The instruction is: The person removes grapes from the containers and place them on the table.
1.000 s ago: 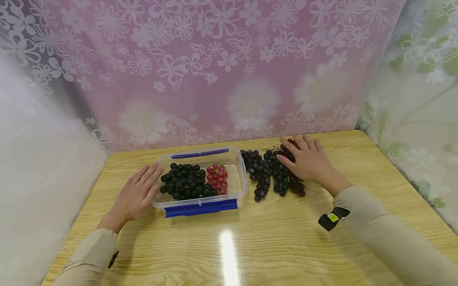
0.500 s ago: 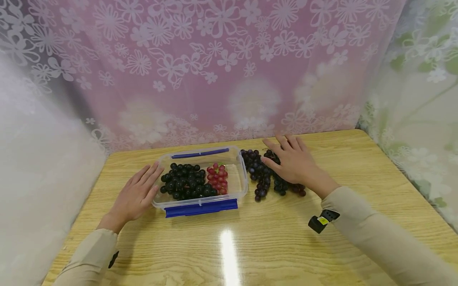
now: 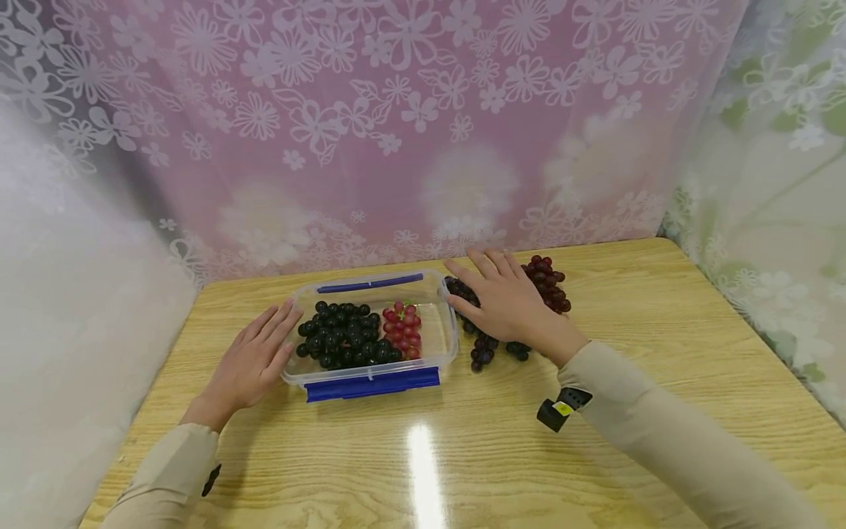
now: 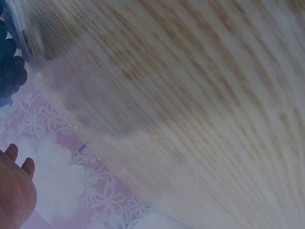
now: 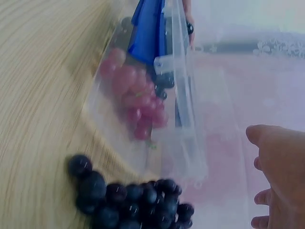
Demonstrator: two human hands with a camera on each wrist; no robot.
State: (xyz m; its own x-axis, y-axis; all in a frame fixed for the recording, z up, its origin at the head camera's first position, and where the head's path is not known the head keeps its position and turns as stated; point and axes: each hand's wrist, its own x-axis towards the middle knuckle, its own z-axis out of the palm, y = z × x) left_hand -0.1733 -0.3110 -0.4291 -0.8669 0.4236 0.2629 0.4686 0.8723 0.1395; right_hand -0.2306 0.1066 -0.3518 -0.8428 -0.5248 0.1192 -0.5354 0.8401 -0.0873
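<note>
A clear plastic box [image 3: 432,323] with blue side clips holds a bunch of black grapes [image 3: 340,334] and a smaller bunch of red grapes [image 3: 403,330]. My left hand [image 3: 247,360] lies with straight fingers along the box's left wall. Spread over the grapes outside the box, my right hand [image 3: 505,301] has its thumb and forefinger near the box's right rim and grips nothing. Under it, a bunch of dark purple grapes [image 3: 485,353] is partly hidden, as is a black bunch [image 3: 518,350]. A reddish bunch [image 3: 548,283] shows beyond the hand.
A light wooden table [image 3: 370,463] carries everything. A pink flowered curtain [image 3: 370,147] hangs behind its far edge, with pale fabric on the left and right sides. Black wrist cameras [image 3: 554,415] are strapped over both sleeves.
My right hand has moved left across the loose grapes toward the box, uncovering the reddish bunch. The left hand, box and grapes have stayed in place.
</note>
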